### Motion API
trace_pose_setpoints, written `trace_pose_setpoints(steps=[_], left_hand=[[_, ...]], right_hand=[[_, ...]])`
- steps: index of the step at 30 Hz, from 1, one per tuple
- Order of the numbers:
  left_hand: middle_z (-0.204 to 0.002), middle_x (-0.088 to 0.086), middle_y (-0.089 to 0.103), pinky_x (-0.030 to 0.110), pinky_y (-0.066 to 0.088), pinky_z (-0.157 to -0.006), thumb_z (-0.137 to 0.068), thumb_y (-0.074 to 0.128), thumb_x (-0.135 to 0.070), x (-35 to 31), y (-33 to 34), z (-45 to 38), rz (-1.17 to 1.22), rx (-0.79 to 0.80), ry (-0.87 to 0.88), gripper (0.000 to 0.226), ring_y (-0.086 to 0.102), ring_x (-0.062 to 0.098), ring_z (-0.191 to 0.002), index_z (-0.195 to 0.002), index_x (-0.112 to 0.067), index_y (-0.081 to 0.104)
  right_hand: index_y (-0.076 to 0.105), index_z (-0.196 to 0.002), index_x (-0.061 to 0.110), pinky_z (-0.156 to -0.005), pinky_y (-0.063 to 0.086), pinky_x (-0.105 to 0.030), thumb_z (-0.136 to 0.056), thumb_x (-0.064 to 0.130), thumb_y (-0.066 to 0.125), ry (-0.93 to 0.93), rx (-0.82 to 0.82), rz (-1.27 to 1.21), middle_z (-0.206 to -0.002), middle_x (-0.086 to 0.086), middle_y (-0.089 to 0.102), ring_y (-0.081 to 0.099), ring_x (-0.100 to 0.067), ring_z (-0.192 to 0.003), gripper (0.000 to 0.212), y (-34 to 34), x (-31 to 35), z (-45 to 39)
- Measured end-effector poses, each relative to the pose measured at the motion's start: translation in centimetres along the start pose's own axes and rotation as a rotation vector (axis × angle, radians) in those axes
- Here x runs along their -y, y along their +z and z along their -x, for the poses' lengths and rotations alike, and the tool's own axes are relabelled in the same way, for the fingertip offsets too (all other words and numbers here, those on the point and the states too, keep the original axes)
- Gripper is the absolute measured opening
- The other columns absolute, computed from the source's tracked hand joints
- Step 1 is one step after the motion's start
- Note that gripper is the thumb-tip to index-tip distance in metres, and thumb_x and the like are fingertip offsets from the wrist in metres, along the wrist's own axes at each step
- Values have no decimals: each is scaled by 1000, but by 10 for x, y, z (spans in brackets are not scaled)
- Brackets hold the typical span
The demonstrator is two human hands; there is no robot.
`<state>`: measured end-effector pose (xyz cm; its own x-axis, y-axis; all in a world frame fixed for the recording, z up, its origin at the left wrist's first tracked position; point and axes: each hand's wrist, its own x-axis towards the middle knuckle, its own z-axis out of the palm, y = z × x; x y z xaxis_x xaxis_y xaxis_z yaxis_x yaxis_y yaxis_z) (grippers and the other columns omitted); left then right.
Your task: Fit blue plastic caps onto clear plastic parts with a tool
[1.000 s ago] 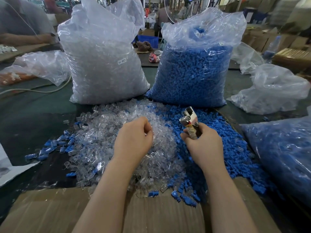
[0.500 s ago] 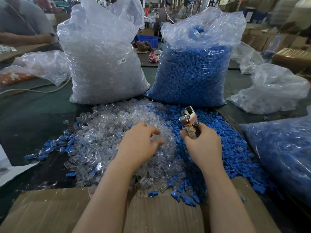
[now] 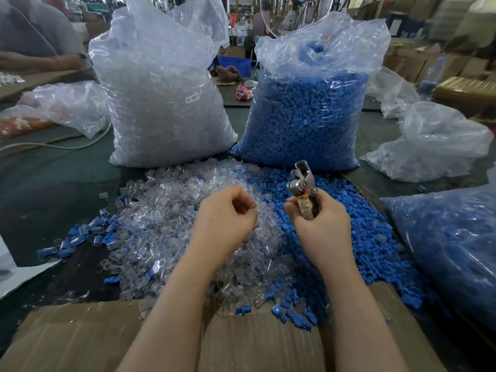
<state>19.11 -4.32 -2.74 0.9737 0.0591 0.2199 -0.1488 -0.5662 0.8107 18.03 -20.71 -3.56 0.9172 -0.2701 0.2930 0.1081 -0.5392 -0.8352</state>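
- Two loose heaps lie side by side on the table in front of the person: a heap of clear plastic parts (image 3: 171,224) on the left and a heap of blue plastic caps (image 3: 357,237) on the right, their edges mingling in the middle.
- Over the clear heap hangs the left hand (image 3: 225,224), its fingers curled in toward the palm; whether they pinch a clear piece cannot be told.
- Just right of it, the right hand (image 3: 322,232) grips the wrapped handle of a metal crimping tool (image 3: 302,183), whose shiny head points up and away over the blue heap.
- Stray blue caps also lie along the left fringe of the clear heap and at its near edge.
- Near the person, a sheet of brown cardboard (image 3: 67,339) covers the table edge under both forearms.
- Beyond the heaps stand two tall plastic sacks: a sack of clear parts (image 3: 166,103) on the left, with a small white label, and a sack of blue caps (image 3: 306,116) on the right.
- At the right edge lies a bag of blue pieces (image 3: 451,251); farther off sits a crumpled clear bag (image 3: 434,146).
- Far left, another crumpled clear bag (image 3: 67,106) rests on the green table (image 3: 53,167), and another person's forearm (image 3: 40,60) rests on a far surface.
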Motion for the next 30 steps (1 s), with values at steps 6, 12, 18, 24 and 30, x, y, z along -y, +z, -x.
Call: trace_pose_setpoints(steps=[6,12,18,24,30], left_hand=[[-70,-3,71,31,57,-67,-80,75,-14,-12,6,1,312,-39,-136,14,69,15,-71,-74,-21,64],[-61,-5,65,23,52,-61,-80,74,-2,-22,10,3,634,-1,-217,19,58,7,-59,-71,-16,66],[-66,-1,69,20,55,-63,-80,75,2,-27,10,5,836,66,-263,14,65,10,-63,-82,-10,68],[-72,4,74,21,56,-64,-79,76,0,-29,13,7,862,64,-274,11,71,15,-69,-80,-10,72],[-74,5,75,18,54,-64,-77,78,0,-31,15,9,836,9,-222,9,72,14,-70,-79,-8,74]], right_hand=[[62,-78,31,-61,45,-10,-88,20,72,-66,50,-230,-74,24,66,60,3,-68,17,1,6,3],[61,-81,30,-63,48,-14,-88,21,73,-108,59,-322,-76,21,67,62,2,-70,16,4,9,4],[61,-82,32,-63,51,-20,-88,22,73,-145,-11,-322,-81,14,67,62,-4,-71,16,5,8,4],[62,-84,26,-67,54,-38,-87,25,71,-144,-80,-271,-79,8,67,62,-9,-71,10,7,8,6],[63,-83,21,-69,54,-49,-87,23,71,-99,-73,-263,-75,3,67,64,-17,-73,9,8,10,7]])
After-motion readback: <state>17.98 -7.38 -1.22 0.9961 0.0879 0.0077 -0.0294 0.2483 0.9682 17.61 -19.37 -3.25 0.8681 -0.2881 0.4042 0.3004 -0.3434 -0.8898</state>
